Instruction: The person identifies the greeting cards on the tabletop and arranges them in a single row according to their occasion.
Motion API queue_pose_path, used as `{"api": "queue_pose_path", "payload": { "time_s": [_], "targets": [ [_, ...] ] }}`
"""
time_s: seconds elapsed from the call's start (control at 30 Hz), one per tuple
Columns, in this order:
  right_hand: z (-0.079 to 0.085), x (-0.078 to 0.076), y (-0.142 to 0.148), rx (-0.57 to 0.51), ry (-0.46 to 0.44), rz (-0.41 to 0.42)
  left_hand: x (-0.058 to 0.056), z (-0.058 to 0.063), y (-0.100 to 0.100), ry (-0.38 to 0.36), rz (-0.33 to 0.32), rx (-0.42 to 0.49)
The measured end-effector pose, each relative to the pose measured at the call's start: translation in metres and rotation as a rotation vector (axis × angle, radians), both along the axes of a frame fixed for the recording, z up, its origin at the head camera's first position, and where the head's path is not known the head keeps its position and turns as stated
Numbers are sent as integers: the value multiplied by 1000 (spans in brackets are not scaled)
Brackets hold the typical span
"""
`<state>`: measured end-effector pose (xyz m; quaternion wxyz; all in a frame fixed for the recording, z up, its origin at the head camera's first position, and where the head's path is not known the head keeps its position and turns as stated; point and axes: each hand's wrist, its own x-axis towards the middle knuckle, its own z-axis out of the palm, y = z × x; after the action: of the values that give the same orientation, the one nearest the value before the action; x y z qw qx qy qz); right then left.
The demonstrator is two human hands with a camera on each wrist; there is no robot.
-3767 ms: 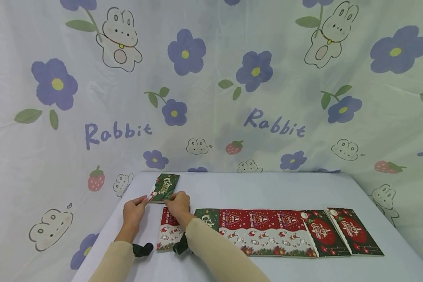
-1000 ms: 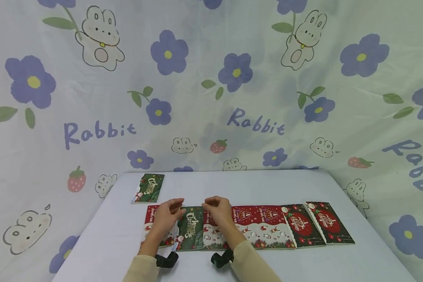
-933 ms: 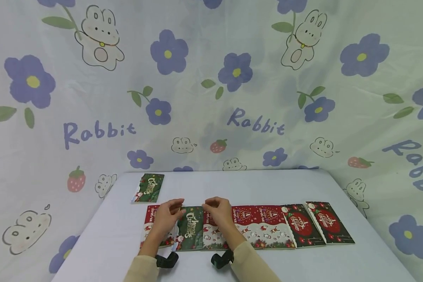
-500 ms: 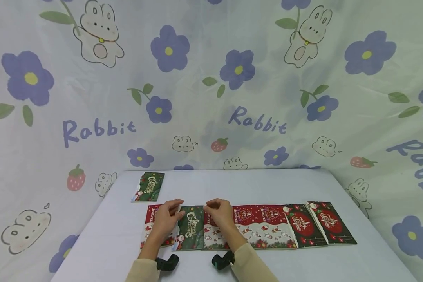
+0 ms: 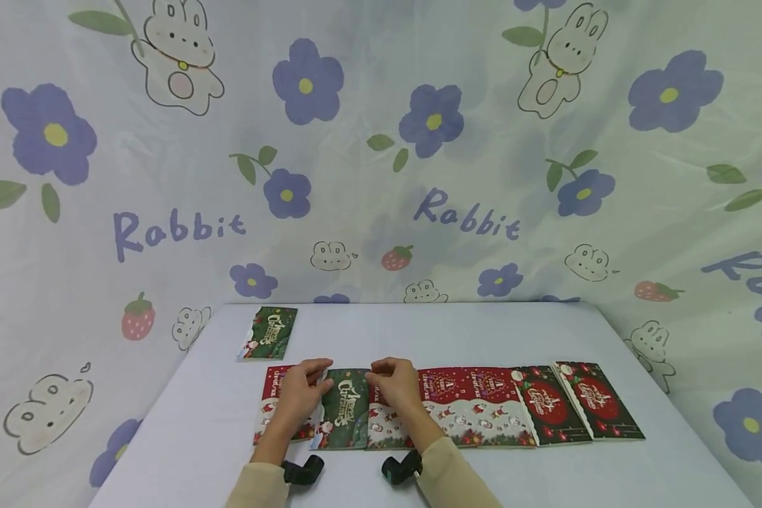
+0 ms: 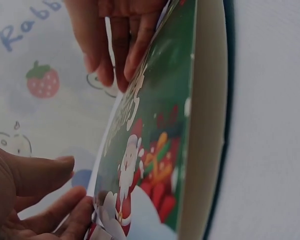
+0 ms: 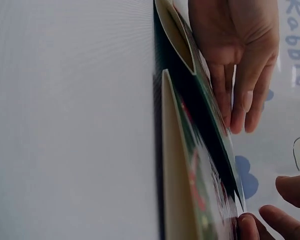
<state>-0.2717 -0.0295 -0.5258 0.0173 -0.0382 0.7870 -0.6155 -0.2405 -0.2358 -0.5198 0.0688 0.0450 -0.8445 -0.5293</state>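
Observation:
A green Christmas notebook [image 5: 345,409] lies in a row on the table between my two hands. Beside its left edge is my left hand [image 5: 296,395], over part of a red-and-white notebook [image 5: 268,398]. In the left wrist view, its fingers [image 6: 80,215] touch the green notebook's side while the thumb stays apart. My right hand [image 5: 396,386] rests at the green notebook's upper right, covering part of another red-and-white notebook [image 5: 384,423]. One right fingertip meets the covers in the right wrist view. Neither hand is plainly gripping anything.
Farther right in the row are more red-and-white notebooks [image 5: 498,409] and two dark ones with red circles, one nearer [image 5: 549,406] and one at the end [image 5: 600,402]. Another green notebook [image 5: 269,335] lies at the table's back left. A patterned cloth [image 5: 381,162] hangs behind.
Both hands have left the green notebook at the back left and moved nearer, to either side of the green one in the row. Over the last second they stay almost still.

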Motion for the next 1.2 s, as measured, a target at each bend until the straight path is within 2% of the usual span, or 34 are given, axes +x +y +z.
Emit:
{"api": "queue_pose_path", "payload": {
  "time_s": [0.37, 0.77, 1.2],
  "targets": [
    [7, 3, -3, 5, 7, -12, -1, -1, 3, 6, 3, 5],
    [2, 3, -6, -52, 43, -55, 4, 1, 4, 12, -15, 19],
    [2, 5, -7, -70, 63, -91, 3, 1, 4, 20, -15, 34]
  ]
}}
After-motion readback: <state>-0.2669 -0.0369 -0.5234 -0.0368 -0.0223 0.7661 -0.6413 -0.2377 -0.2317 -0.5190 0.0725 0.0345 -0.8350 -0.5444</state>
